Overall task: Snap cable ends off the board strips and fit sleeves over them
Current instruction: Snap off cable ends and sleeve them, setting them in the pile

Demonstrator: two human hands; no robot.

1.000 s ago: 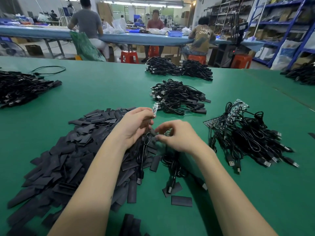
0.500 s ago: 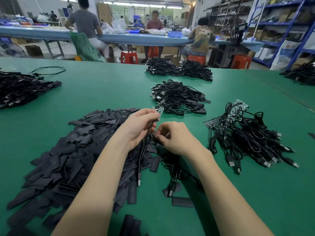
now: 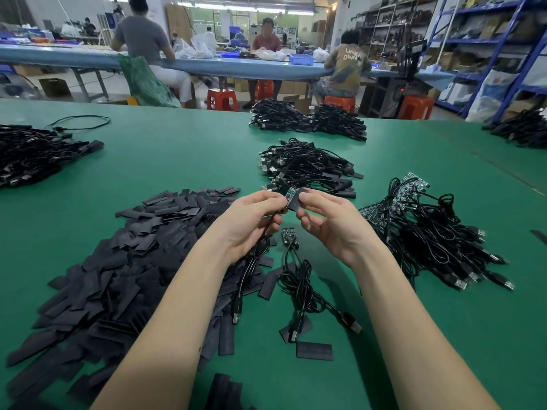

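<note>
Left hand: grip pinched on the cable end, small board up, cable hanging clear | Right hand: grip pinched on black sleeve at 3 o'clock of the board, mouth aligned for sliding on | Sleeve pile: 9 o'clock on the tabletop, within reach | Board strips with cables: 3 o'clock.

Green desk fills most of the frame. Along the top there's a long blue bench with three people sitting on red stools, and blue shelving packed with boxes at upper right.
</note>
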